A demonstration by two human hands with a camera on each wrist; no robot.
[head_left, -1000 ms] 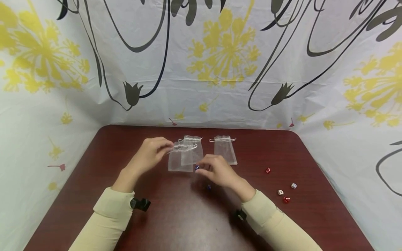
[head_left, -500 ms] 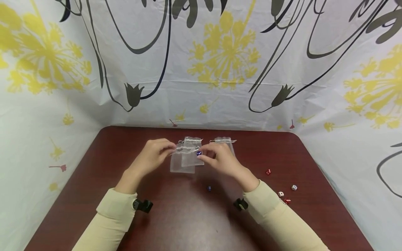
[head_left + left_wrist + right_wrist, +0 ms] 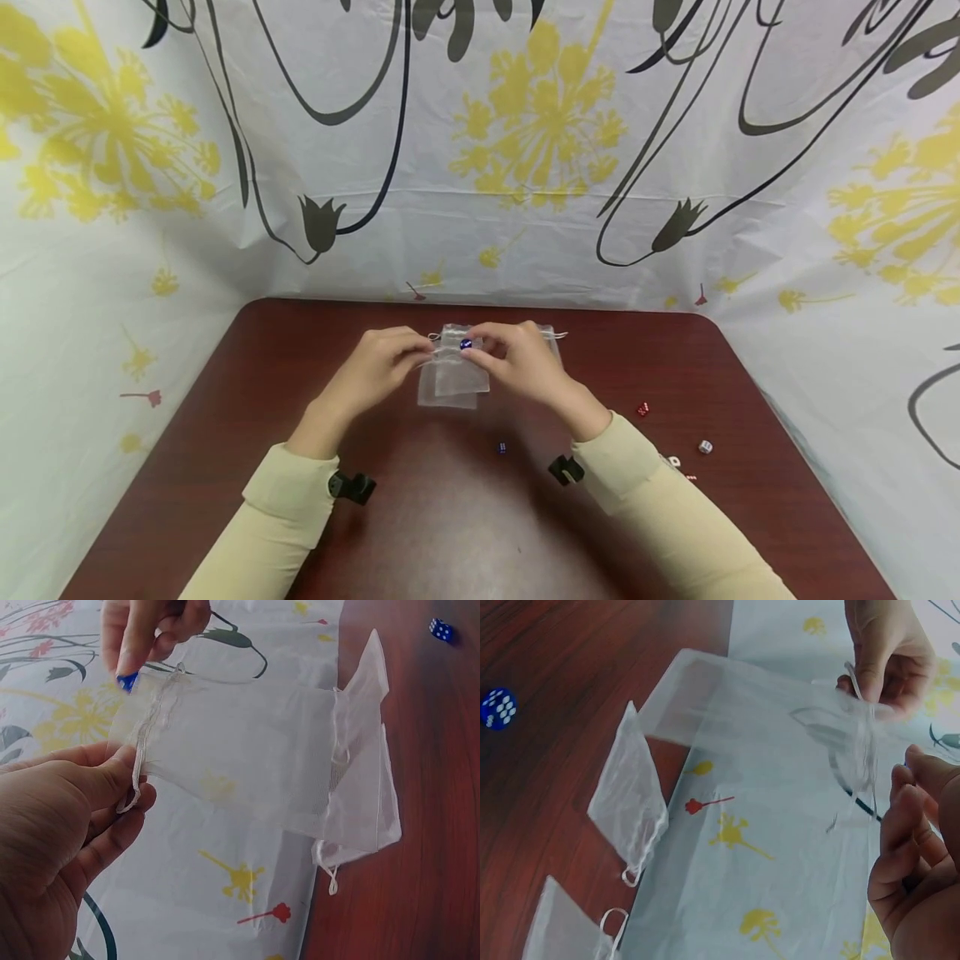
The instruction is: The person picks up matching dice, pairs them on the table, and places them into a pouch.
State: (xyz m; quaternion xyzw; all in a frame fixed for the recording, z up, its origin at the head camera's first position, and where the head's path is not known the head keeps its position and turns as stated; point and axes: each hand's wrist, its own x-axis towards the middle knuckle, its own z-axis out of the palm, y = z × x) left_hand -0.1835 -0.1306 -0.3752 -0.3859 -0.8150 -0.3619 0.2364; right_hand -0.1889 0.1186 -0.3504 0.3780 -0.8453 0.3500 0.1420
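My left hand [image 3: 375,367] pinches the drawstring top of a sheer white organza pouch [image 3: 240,742], which hangs out flat from the fingers above the table. Between the thumb and fingertips of my right hand [image 3: 525,358] is a blue die [image 3: 127,681], right at the pouch's mouth. The right wrist view shows only a sliver of that die beyond the fingers. Behind the held pouch, a second organza pouch [image 3: 630,795] lies on the table. A third pouch [image 3: 562,922] lies farther right, mostly covered by my right hand in the head view.
Another blue die [image 3: 502,447] rests on the dark red table [image 3: 435,517] nearer to me. Toward the right lie a red die [image 3: 642,409] and a white die [image 3: 706,447]; my right sleeve partly covers two more dice. A flower-printed sheet [image 3: 420,250] hangs behind the table.
My right hand has lifted the blue die from near the table up and away to the pouch's mouth. My left hand has shifted slightly right with the pouch.
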